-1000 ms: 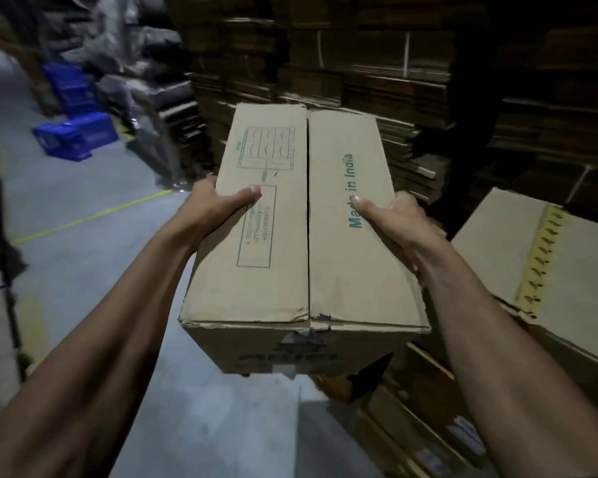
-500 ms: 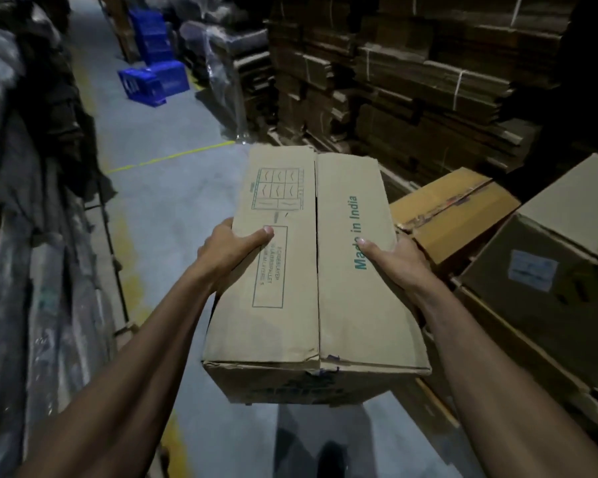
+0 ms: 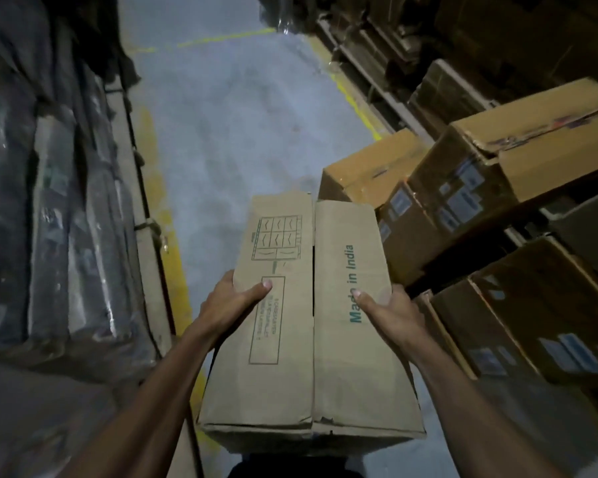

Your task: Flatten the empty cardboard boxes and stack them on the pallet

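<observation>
I carry a long brown cardboard box [image 3: 339, 367] in front of me, still in its box shape, its two top flaps meeting along a centre seam. "Made in India" is printed in green on the right flap, a diagram and a text frame on the left one. My left hand [image 3: 230, 305] grips the box's left side with the thumb lying on top. My right hand [image 3: 389, 310] grips the right side, thumb on the top flap. The fingers of both hands are hidden under the sides. No pallet is plainly visible.
A grey concrete aisle [image 3: 242, 132] with yellow floor lines runs ahead. Dark wrapped bundles [image 3: 49, 219] line the left side. Stacked cardboard boxes [image 3: 497, 188] with blue labels stand close on the right, and dark shelving [image 3: 411, 46] lies beyond them.
My view has turned left and tilted down, from the stacks of flat cardboard to the aisle floor. The box stays held in both hands with the same grip.
</observation>
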A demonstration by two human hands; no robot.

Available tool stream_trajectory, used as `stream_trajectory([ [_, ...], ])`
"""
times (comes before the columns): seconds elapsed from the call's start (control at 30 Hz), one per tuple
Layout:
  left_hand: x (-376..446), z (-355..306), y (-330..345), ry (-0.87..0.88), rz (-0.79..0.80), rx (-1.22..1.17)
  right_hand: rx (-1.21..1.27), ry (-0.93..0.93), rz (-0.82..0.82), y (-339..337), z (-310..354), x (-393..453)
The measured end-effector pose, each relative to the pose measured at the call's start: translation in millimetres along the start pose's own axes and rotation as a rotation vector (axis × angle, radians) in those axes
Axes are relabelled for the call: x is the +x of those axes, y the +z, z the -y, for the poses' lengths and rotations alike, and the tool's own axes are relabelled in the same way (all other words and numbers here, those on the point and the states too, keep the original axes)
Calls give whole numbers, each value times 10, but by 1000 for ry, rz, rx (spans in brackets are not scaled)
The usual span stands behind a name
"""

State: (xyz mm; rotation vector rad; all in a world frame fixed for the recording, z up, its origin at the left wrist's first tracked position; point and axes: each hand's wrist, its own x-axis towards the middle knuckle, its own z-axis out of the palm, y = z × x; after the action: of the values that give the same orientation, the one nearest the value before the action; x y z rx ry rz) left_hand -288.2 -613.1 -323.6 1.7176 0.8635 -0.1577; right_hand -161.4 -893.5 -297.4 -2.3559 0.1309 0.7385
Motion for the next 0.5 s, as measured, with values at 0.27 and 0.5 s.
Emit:
stream_trajectory([
  [0.27, 563, 1268, 734, -83, 10, -92, -40, 27, 68, 887, -996, 845],
  [0.5, 1073, 1953, 984, -5, -88, -18, -50, -34, -10, 1467, -1426, 1391],
])
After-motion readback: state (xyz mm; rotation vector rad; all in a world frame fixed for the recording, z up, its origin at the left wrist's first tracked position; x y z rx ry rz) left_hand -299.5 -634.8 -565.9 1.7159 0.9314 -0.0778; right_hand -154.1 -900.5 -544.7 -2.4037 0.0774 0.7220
